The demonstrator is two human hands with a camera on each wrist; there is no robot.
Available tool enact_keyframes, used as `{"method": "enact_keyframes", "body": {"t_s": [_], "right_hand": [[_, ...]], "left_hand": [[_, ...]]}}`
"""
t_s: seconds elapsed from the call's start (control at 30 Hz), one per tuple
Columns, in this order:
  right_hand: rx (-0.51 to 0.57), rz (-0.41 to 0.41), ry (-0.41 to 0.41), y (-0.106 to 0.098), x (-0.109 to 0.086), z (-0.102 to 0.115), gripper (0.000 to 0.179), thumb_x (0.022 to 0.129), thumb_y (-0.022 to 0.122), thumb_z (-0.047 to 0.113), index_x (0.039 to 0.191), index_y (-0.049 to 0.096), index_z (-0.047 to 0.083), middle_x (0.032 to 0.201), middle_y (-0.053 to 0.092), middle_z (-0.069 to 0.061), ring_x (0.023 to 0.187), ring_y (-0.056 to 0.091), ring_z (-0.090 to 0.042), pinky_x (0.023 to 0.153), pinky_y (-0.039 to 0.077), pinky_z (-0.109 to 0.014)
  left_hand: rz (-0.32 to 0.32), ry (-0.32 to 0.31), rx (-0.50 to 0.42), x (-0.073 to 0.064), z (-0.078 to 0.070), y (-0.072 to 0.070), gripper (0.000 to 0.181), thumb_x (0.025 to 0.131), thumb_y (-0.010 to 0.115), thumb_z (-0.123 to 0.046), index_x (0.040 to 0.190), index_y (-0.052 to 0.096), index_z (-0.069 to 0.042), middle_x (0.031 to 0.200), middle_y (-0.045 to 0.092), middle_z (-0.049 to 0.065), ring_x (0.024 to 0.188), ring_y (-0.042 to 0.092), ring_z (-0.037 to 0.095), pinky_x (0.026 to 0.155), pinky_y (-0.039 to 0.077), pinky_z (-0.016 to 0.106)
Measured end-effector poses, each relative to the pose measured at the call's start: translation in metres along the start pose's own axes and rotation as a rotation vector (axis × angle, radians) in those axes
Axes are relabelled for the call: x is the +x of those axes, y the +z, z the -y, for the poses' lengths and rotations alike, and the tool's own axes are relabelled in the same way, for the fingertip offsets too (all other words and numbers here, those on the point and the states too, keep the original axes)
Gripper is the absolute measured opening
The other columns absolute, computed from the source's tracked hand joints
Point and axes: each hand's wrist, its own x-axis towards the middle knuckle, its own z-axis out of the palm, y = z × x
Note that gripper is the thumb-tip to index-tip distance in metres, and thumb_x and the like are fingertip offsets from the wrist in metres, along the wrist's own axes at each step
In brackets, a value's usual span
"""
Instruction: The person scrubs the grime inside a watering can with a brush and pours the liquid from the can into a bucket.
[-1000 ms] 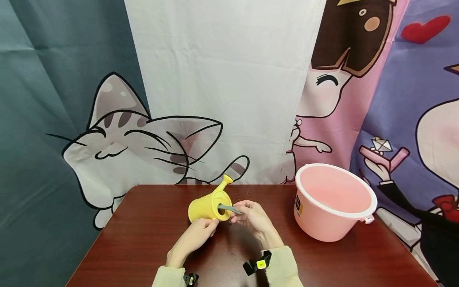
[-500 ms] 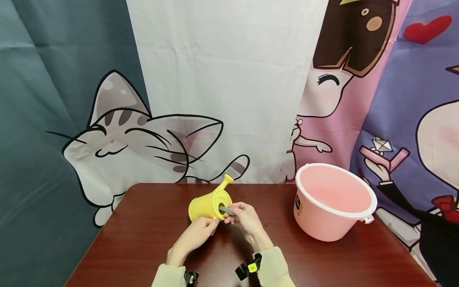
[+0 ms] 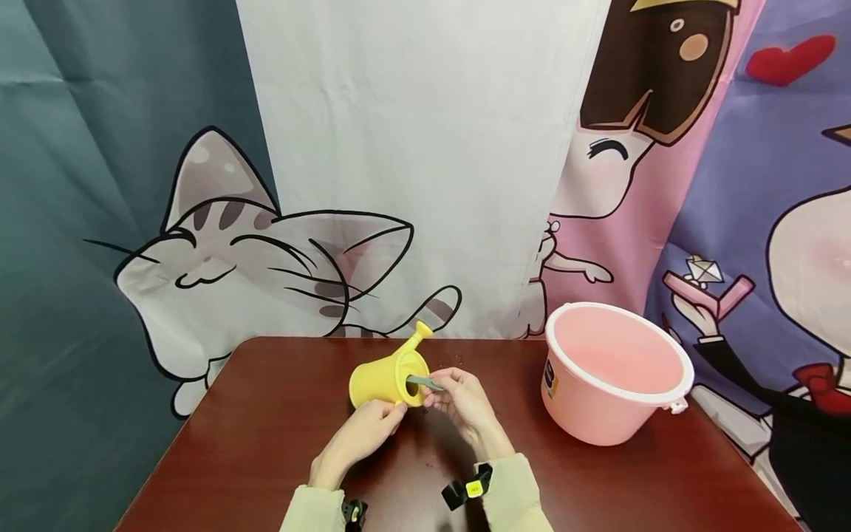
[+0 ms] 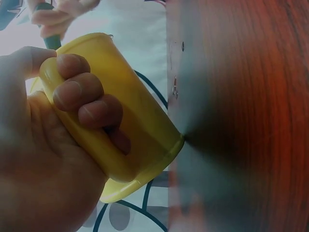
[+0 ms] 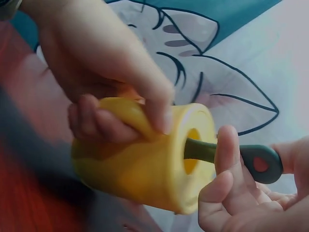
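Observation:
A yellow watering can (image 3: 374, 381) tilts over on the table, its opening facing right and its spout pointing up. My left hand (image 3: 362, 436) grips its handle; in the left wrist view the fingers curl round the handle, and the can's (image 4: 140, 116) bottom edge meets the tabletop. My right hand (image 3: 468, 408) holds a slim grey-green handle (image 3: 423, 382) between thumb and fingers. This handle (image 5: 202, 151) has a hole at its outer end and runs into the can's opening. Whatever is on its far end is hidden inside the can.
A pink bucket (image 3: 608, 414) with a white rim stands to the right on the dark red-brown table (image 3: 266, 436). Small drops lie on the tabletop near the can. A printed cartoon curtain (image 3: 412, 148) hangs behind the table's back edge.
My right hand moved left, pushing the grey-green handle deeper into the can, then drew it partway back out to the right. My left hand and the watering can stay nearly still.

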Motion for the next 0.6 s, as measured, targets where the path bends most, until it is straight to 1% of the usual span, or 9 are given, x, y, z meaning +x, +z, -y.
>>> {"method": "enact_keyframes", "body": {"t_s": [0.13,0.27,0.47,0.6], "right_hand": [[0.008,-0.003,-0.009,-0.004,-0.002,0.009,0.014,0.096,0.056,0.004,0.103,0.056,-0.008,0.077,0.067,-0.014,0.056,0.064,-0.014,0.063,0.054,-0.026],[-0.019,-0.005,-0.022,-0.003,-0.002,0.016,0.011,0.095,0.057,0.004,0.100,0.057,-0.005,0.077,0.066,-0.015,0.056,0.065,-0.015,0.063,0.054,-0.026],[-0.036,-0.007,-0.007,0.001,-0.004,0.011,0.020,0.098,0.054,0.005,0.109,0.053,-0.011,0.079,0.066,-0.015,0.058,0.065,-0.015,0.065,0.054,-0.026],[-0.040,-0.020,-0.019,0.005,-0.002,0.005,0.023,0.099,0.052,0.006,0.112,0.049,-0.012,0.079,0.066,-0.013,0.059,0.065,-0.014,0.064,0.051,-0.024]], "left_hand": [[-0.015,0.009,-0.010,0.001,-0.001,-0.001,0.053,0.104,0.044,-0.041,0.060,0.051,-0.012,0.051,0.038,-0.008,0.047,0.033,0.007,0.049,0.031,0.024],[-0.017,0.016,-0.019,0.002,0.000,-0.004,0.053,0.104,0.044,-0.040,0.061,0.051,-0.010,0.052,0.038,-0.008,0.048,0.033,0.007,0.049,0.031,0.024],[0.002,0.009,-0.036,-0.001,0.002,-0.002,0.055,0.104,0.043,-0.039,0.064,0.054,-0.003,0.052,0.039,-0.008,0.047,0.033,0.007,0.048,0.030,0.023],[-0.012,0.008,-0.032,0.000,0.002,-0.001,0.054,0.104,0.044,-0.039,0.063,0.054,-0.007,0.052,0.039,-0.008,0.048,0.033,0.007,0.049,0.031,0.024]]}}
